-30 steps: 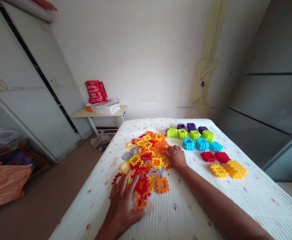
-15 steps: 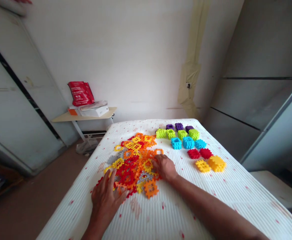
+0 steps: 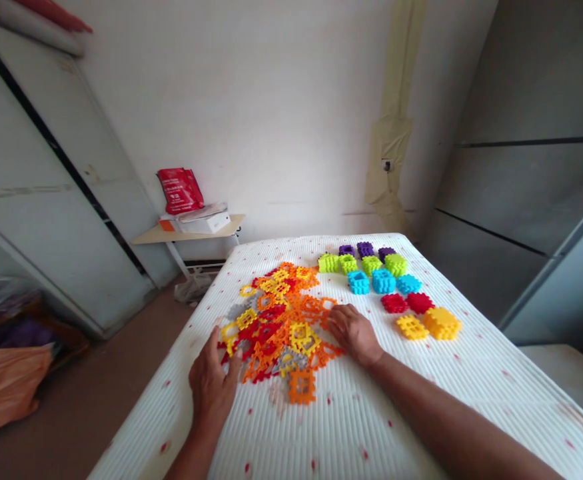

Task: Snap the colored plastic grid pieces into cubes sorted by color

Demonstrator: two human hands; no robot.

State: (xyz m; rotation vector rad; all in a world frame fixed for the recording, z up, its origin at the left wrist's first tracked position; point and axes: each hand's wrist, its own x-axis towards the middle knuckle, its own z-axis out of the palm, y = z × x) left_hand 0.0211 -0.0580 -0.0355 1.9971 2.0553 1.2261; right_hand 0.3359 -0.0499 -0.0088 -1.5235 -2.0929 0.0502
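Note:
A heap of interlocking plastic tiles in red, orange, yellow and grey (image 3: 271,327) lies spread on the white ribbed bed surface (image 3: 351,427). My left hand (image 3: 214,377) is at the near left edge of this heap, thumb and fingers apart, touching yellow and red tiles. Against the heap's right edge rests my right hand (image 3: 354,331), its fingers slightly bent and laid on orange tiles. No tile is seen gripped in either hand. A square orange tile (image 3: 302,387) lies at the near end of the heap, between the hands.
Sorted stacks stand at the right: purple (image 3: 365,249), green (image 3: 396,265), blue (image 3: 384,281), red (image 3: 420,303) and yellow (image 3: 442,323). Behind, at left, a small table (image 3: 151,235) bears a red bag (image 3: 180,190) and a white box (image 3: 206,220). Wardrobes flank both sides.
The camera view has swung slightly left. Both hands stay at the heap's sides; the near tiles have shifted and the heap looks more drawn together between them.

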